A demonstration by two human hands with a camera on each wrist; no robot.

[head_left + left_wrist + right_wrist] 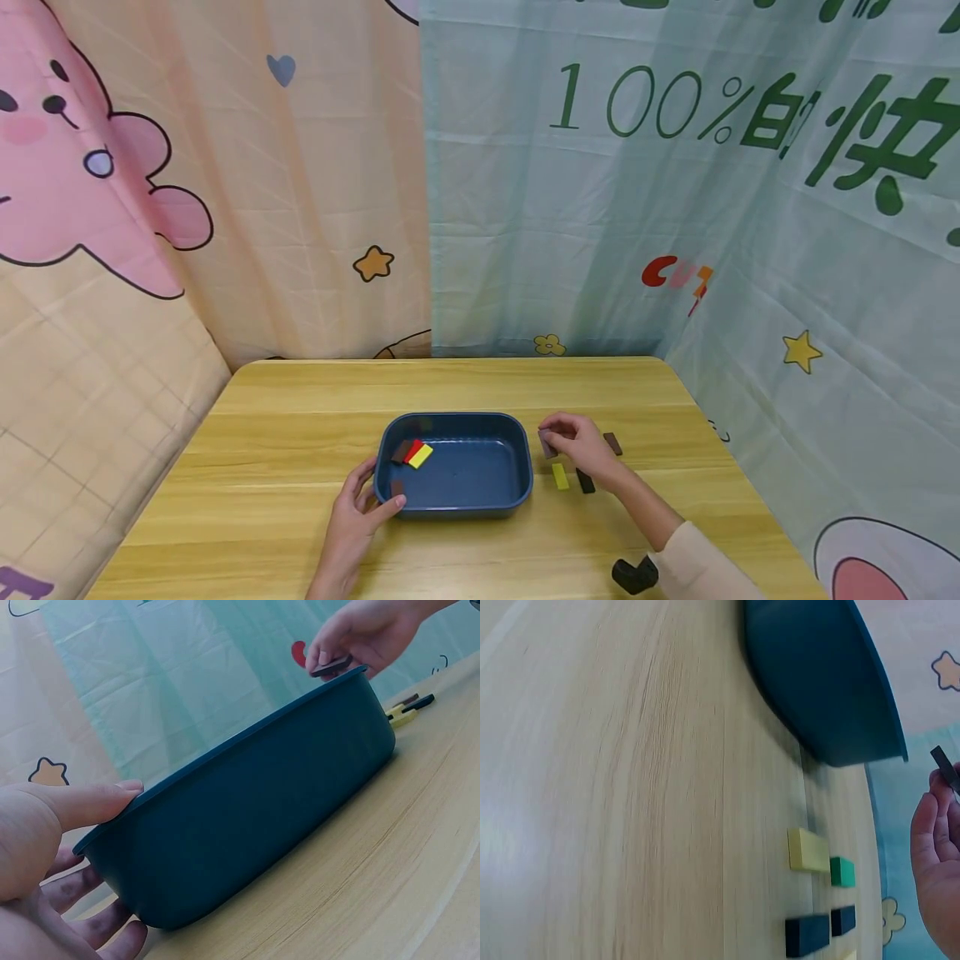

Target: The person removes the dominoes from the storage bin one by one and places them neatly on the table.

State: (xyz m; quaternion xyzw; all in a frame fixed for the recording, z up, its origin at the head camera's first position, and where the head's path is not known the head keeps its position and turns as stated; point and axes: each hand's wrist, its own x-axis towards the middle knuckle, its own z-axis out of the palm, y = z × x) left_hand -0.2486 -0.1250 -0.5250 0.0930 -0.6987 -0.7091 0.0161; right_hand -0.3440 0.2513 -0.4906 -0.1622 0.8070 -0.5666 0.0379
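A dark blue plastic basin (461,510) stands on the table. My left hand (352,517) grips its near left corner, thumb on the rim and the other fingers against the outer wall. Just right of the basin, my right hand (581,442) pinches a small flat dark block (331,667) between thumb and fingers, raised above rim height in the left wrist view. Inside the basin, at its left, lie a brown block (401,452), a red block (413,451), a yellow block (422,456) and another brown block (397,487).
Near the right hand, a yellow block (560,476), a black block (585,481) and a brown block (613,443) lie on the table. The right wrist view also shows a green block (842,872). A black angular object (634,575) is beside the right sleeve. Printed curtains (495,250) surround the table.
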